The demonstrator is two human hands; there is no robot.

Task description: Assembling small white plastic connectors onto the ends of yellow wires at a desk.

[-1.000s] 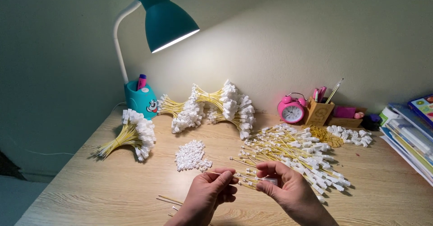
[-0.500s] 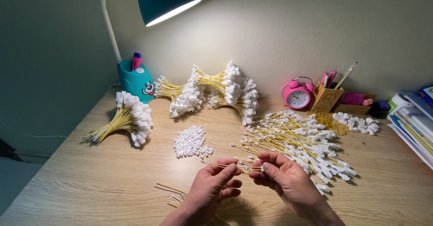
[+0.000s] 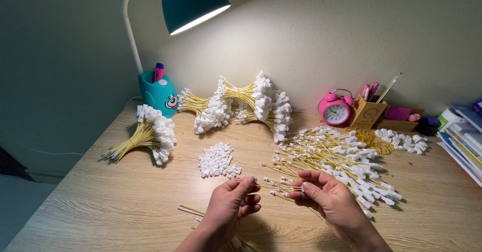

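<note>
The left hand (image 3: pixel 230 202) and right hand (image 3: pixel 321 196) each pinch thin yellow wires (image 3: pixel 268 184). The wires may slip, I think, into the loose pile (image 3: pixel 341 159) at 1 o'clock.

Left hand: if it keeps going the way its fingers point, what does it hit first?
The left hand pinches thin yellow wires, fingers pointing up and right toward the right hand. Going straight on, it would likely meet the right hand's fingertips first, then the loose pile of yellow wires with white connectors. Depth is unclear.
</note>
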